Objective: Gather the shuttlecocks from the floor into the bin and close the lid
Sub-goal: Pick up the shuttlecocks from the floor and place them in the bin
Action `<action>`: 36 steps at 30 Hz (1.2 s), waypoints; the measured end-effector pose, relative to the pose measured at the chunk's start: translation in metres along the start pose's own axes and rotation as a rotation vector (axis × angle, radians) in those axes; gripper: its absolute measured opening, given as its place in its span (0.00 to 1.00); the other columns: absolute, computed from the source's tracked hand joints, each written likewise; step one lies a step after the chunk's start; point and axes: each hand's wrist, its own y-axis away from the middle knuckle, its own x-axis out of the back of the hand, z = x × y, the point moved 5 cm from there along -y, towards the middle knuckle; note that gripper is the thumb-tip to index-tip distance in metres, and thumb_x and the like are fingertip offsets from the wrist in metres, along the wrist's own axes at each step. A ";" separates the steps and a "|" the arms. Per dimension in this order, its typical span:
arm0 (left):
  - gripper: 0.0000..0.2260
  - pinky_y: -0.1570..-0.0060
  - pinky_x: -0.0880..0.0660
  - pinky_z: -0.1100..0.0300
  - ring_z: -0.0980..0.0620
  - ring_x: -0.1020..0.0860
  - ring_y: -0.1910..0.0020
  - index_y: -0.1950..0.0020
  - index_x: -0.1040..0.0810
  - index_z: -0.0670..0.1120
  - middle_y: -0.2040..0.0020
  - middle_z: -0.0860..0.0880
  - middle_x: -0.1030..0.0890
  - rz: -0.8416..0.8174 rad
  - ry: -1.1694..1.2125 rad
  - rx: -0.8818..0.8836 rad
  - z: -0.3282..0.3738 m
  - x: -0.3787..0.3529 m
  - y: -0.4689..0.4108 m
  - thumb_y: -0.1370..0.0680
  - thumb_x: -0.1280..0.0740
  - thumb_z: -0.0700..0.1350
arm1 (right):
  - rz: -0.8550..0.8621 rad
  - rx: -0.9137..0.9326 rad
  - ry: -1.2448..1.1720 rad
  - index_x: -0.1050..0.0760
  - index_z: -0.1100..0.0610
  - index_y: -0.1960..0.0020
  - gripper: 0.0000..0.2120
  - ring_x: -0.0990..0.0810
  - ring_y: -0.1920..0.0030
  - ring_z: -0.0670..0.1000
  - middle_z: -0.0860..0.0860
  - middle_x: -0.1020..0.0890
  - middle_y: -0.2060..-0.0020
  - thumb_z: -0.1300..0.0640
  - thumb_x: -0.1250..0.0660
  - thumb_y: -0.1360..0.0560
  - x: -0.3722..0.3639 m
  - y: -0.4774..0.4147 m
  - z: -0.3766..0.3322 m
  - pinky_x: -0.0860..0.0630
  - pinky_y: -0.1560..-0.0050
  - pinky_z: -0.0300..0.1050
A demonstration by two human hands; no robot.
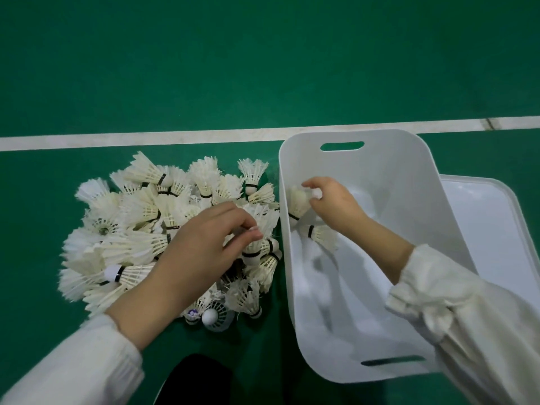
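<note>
A pile of white feather shuttlecocks point(140, 229) lies on the green floor left of a white plastic bin point(415, 176). My left hand point(201, 249) rests on the pile's right side, thumb and fingers pinched on the feathers of one shuttlecock point(254, 244). My right hand point(333, 203) is inside the bin near its left wall, gripping a shuttlecock point(298, 203) by its feathers. Another shuttlecock point(321, 236) lies inside the bin just below that hand. The bin's white lid point(491, 229) lies flat on the floor to the right, partly under the bin.
A white court line point(146, 138) runs across the floor behind the pile and bin. A plastic shuttlecock with a round white cork point(214, 317) sits at the pile's near edge. Something dark point(193, 378) shows at the bottom centre.
</note>
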 end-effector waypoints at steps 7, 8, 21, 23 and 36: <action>0.09 0.59 0.33 0.72 0.58 0.26 0.58 0.57 0.22 0.50 0.59 0.58 0.26 0.069 0.040 -0.028 0.012 0.010 -0.002 0.26 0.37 0.54 | -0.013 0.434 -0.370 0.25 0.50 0.49 0.08 0.23 0.59 0.43 0.42 0.22 0.50 0.60 0.33 0.26 0.053 0.088 -0.088 0.28 0.61 0.30; 0.10 0.59 0.33 0.73 0.58 0.26 0.59 0.57 0.22 0.49 0.59 0.57 0.26 0.081 0.052 -0.038 0.015 0.012 -0.003 0.26 0.37 0.54 | -0.133 0.439 -0.357 0.25 0.49 0.48 0.09 0.22 0.59 0.43 0.42 0.21 0.51 0.57 0.31 0.27 0.045 0.096 -0.097 0.28 0.61 0.31; 0.11 0.48 0.26 0.58 0.56 0.25 0.52 0.41 0.26 0.48 0.45 0.52 0.24 -0.075 -0.208 0.234 -0.051 0.008 0.002 0.23 0.37 0.49 | 0.294 -0.022 -0.379 0.28 0.51 0.61 0.08 0.21 0.61 0.55 0.51 0.23 0.65 0.62 0.35 0.26 0.087 0.042 0.019 0.21 0.54 0.56; 0.12 0.49 0.28 0.59 0.54 0.26 0.50 0.41 0.27 0.48 0.46 0.52 0.25 -0.113 -0.214 0.253 -0.059 -0.006 0.008 0.23 0.37 0.50 | 0.224 -0.137 -0.307 0.29 0.51 0.63 0.10 0.20 0.58 0.60 0.53 0.24 0.66 0.62 0.35 0.27 0.059 0.027 0.050 0.22 0.51 0.61; 0.19 0.48 0.29 0.54 0.49 0.27 0.41 0.33 0.35 0.52 0.40 0.48 0.25 -0.116 -0.194 0.285 -0.066 -0.052 0.019 0.23 0.36 0.49 | 0.065 -0.215 -0.172 0.25 0.59 0.52 0.05 0.21 0.54 0.59 0.54 0.23 0.60 0.64 0.38 0.26 0.001 0.001 0.067 0.24 0.51 0.51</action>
